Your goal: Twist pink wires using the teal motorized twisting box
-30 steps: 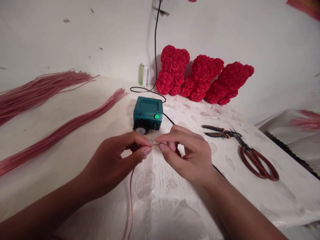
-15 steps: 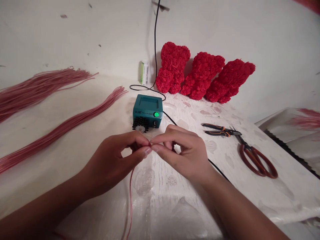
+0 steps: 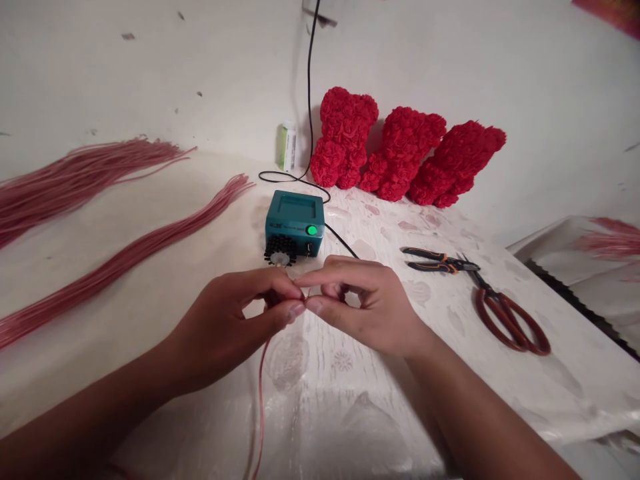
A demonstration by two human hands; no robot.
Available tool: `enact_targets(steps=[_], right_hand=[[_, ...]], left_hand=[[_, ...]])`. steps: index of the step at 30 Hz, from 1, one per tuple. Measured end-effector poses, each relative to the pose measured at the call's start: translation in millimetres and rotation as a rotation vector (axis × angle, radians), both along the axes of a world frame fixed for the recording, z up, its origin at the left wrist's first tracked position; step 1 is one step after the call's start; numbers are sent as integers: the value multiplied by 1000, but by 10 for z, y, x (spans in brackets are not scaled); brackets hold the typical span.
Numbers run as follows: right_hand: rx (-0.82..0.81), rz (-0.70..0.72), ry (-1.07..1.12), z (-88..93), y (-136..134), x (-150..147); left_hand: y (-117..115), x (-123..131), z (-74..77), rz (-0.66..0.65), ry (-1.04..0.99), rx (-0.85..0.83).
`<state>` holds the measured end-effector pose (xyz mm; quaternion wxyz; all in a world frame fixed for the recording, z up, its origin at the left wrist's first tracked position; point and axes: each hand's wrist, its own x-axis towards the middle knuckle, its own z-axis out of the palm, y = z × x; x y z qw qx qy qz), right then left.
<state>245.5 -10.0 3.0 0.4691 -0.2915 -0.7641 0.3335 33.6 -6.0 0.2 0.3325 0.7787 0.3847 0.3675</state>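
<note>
Pinching a single pink wire strand at the centre of the table: the strand hangs from the hands in a thin line down to the near table edge, its upper end lost among the fingertips. The left hand is closed, thumb and forefinger gripping the strand. The right hand is also closed, its thumb and forefinger meeting the left fingertips, though what it holds is hidden at that point. Just behind the hands sits a teal box with a lit green button and a black finned wheel at its front edge; a black cable runs from it across the table. Progress as far as shown: one strand is in hand, while two long bundles of pink wire, an upper bundle and a lower bundle, lie at the left, many strands thick. Three red foam-rose bears stand against the wall. Orange-and-black pliers and red-handled scissors lie untouched at the right, well apart from the hands.
</note>
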Motion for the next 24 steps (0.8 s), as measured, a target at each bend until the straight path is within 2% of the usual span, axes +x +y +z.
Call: enact_targets(steps=[12,18,24], right_hand=[[-92,-49,-1,16,-11,-5],[-130,-71,-18,1,-25,-23],[-182,-32,4,-28,-18,-48]], left_hand=[[-27,22,38,12,-80,-75],[-40,18,-22,98,-54,69],[-56,52,-1,-19,-100,161]])
